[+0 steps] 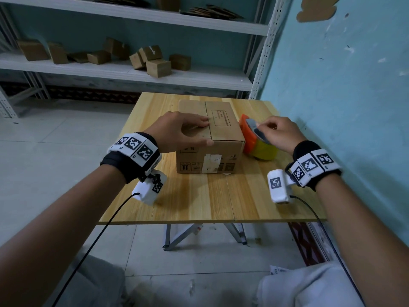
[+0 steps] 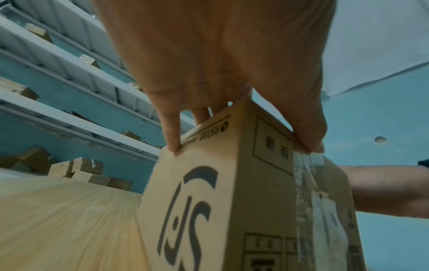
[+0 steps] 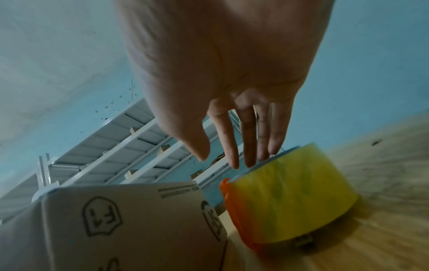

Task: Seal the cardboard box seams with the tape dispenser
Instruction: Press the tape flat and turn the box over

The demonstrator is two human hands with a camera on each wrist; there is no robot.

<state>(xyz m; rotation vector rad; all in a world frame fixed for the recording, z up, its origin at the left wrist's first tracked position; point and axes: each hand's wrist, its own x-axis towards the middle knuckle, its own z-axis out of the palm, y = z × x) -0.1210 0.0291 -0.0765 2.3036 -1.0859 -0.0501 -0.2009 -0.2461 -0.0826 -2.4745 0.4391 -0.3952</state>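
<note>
A brown cardboard box (image 1: 225, 147) stands in the middle of the wooden table (image 1: 199, 196), its top flaps down and the seam (image 1: 206, 109) running front to back. My left hand (image 1: 177, 131) presses on its left flap, fingers laid on top and thumb along the front top edge; the left wrist view shows the fingertips on the box (image 2: 262, 183) edges. An orange tape dispenser (image 1: 249, 138) with a yellow roll lies right of the box, touching it. My right hand (image 1: 281, 134) hovers over it, fingers straight, tips at the dispenser (image 3: 290, 198) top edge, thumb apart.
A blue wall (image 1: 343, 107) runs close along the table's right side. Behind the table stands a white metal shelf (image 1: 132, 72) with several small cardboard boxes (image 1: 158, 67). Old clear tape (image 2: 308, 183) sticks to the box's front face. Bare tabletop lies in front of the box.
</note>
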